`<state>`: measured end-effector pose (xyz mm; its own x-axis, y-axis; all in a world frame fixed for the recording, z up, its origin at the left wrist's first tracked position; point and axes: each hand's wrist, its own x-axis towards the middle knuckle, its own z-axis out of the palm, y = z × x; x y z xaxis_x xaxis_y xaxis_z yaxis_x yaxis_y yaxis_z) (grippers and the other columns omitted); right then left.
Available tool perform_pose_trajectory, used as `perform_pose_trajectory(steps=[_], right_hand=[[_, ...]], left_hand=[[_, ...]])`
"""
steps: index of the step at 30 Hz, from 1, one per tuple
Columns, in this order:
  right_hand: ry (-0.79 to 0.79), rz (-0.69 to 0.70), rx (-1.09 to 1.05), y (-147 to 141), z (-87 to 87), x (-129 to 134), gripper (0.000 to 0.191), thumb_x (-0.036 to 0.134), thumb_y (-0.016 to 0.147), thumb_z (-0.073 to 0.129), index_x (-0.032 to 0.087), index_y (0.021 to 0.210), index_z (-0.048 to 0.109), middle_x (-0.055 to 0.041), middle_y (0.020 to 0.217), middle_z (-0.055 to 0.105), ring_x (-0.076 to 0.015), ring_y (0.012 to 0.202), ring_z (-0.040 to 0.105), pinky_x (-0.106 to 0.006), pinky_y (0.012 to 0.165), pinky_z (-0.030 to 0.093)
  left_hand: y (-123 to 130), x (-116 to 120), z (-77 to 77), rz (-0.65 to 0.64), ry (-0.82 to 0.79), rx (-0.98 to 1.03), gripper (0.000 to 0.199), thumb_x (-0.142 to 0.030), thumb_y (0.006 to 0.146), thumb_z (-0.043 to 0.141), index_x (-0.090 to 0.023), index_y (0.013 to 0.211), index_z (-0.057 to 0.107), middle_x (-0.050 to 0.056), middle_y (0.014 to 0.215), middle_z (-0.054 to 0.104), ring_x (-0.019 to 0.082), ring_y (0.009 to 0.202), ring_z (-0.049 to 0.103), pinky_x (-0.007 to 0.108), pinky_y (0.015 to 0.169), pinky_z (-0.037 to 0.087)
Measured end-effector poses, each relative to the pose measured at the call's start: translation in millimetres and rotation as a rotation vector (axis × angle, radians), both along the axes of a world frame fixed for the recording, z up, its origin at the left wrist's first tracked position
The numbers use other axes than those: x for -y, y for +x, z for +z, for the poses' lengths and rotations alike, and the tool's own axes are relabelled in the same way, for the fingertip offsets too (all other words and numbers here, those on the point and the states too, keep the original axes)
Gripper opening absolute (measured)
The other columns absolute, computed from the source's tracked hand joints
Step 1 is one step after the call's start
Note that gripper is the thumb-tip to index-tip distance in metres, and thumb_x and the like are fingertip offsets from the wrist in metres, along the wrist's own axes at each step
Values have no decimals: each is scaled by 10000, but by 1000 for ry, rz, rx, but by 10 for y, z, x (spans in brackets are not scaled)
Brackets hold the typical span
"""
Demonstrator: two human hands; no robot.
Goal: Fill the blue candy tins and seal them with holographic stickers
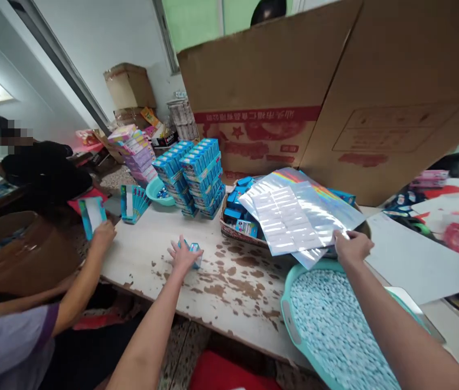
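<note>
My left hand is over the worn white table, fingers spread, touching or just above a couple of small blue boxes; the palm partly hides them. At the right, my right hand pinches the near edge of some shiny sheets, at least one with rows of pale rectangular stickers. These sheets lie over a woven basket filled with small blue boxes. Below my right forearm sits a turquoise basin full of small pale blue pieces.
Tall stacks of blue boxes stand behind my left hand, beside a small turquoise bowl. A large cardboard carton walls off the back. At left, a co-worker's hand holds a blue-and-white card pack. White board lies right.
</note>
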<state>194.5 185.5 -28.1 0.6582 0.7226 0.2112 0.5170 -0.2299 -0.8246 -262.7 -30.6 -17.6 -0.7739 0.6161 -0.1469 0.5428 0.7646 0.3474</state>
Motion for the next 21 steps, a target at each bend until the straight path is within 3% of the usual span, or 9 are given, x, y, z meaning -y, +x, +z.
perform_pose_trajectory(steps=[2,6,8,10,13,16,18,21], right_hand=[[2,-31,-3,-34,-33,9,313,271,521,747,168,787,618,-181,927,558,-365,1026,487,-509,865,380],[206,-91,54,-124,-14,117,513,376,531,752,137,962,610,-206,1046,530,-439,1173,388,-594,966,294],[328,-144,119,-258,94,212,600,381,533,769,148,1056,588,-235,1185,471,-443,1217,350,-597,1005,256],[448,-135,209,-516,274,299,614,374,582,758,178,1130,560,-227,1291,411,-412,1250,341,-570,1030,258],[549,26,308,-1177,585,335,495,382,708,676,194,1147,546,-171,1280,469,-344,1248,386,-539,1050,267],[521,315,167,-2075,766,210,410,414,771,611,179,1100,547,-126,1190,539,-285,1162,473,-499,995,359],[408,500,-64,-2689,755,65,404,441,786,584,188,1099,543,-98,1151,569,-245,1091,524,-449,943,420],[199,678,-386,-3463,587,-153,448,488,788,558,184,1118,544,-103,1158,582,-230,1073,540,-410,936,432]], left_hand=[[-97,-168,-121,-3,-116,29,941,-482,640,645,-222,1430,205,233,1399,269,453,1223,342,553,886,370],[-295,-253,-381,-135,-159,-64,741,-392,701,572,-277,1381,300,170,1235,427,371,1125,455,477,846,415],[-622,-243,-422,-153,-165,-78,747,-399,706,564,-283,1387,281,159,1194,455,355,1100,480,456,832,425],[-1139,-257,-400,-91,-183,-86,768,-434,710,560,-265,1395,257,163,1188,463,353,1095,490,450,828,431],[-2055,-342,-326,32,-198,-105,805,-510,719,542,-210,1399,235,198,1230,443,368,1131,475,460,845,428],[-2712,-432,-289,81,-203,-73,831,-515,720,545,-196,1410,210,220,1273,417,386,1162,455,473,863,421],[-2857,-444,-280,76,-195,-61,823,-504,716,555,-210,1411,225,220,1312,396,407,1190,425,522,888,398],[-2658,-412,-257,38,-14,-182,742,-516,752,504,-209,1392,286,209,1421,303,431,1305,271,644,984,245]])
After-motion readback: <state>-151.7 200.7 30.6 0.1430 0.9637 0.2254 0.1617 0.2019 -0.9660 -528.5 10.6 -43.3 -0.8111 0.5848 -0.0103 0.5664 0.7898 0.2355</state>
